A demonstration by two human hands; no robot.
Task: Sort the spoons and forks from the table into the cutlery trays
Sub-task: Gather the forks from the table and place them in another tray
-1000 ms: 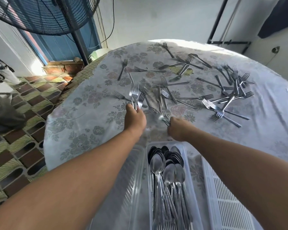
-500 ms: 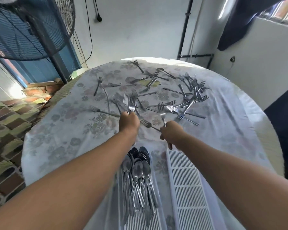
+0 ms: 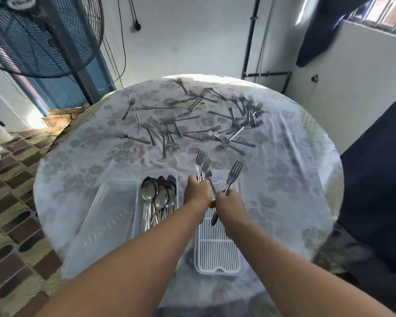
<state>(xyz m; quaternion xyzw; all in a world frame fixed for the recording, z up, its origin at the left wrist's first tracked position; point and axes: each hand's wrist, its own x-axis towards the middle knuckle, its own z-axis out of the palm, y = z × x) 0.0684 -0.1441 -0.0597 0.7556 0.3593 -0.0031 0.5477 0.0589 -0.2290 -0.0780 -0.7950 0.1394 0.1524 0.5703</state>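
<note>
Floral cloth covers the round table [image 3: 78,170], where loose steel forks [image 3: 215,124] lie scattered across the far half. Nearer sit a clear plastic tray [image 3: 105,216], a tray of steel spoons [image 3: 158,197], and a white slotted tray [image 3: 217,248]. Above that white tray, the left hand [image 3: 197,193] grips two forks [image 3: 201,163] upright, and the right hand [image 3: 230,201] grips a single fork [image 3: 234,171].

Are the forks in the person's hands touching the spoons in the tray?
Apart. The head view shows the forks held up by the left hand and right hand, with bare tablecloth between them and the spoons.
</note>
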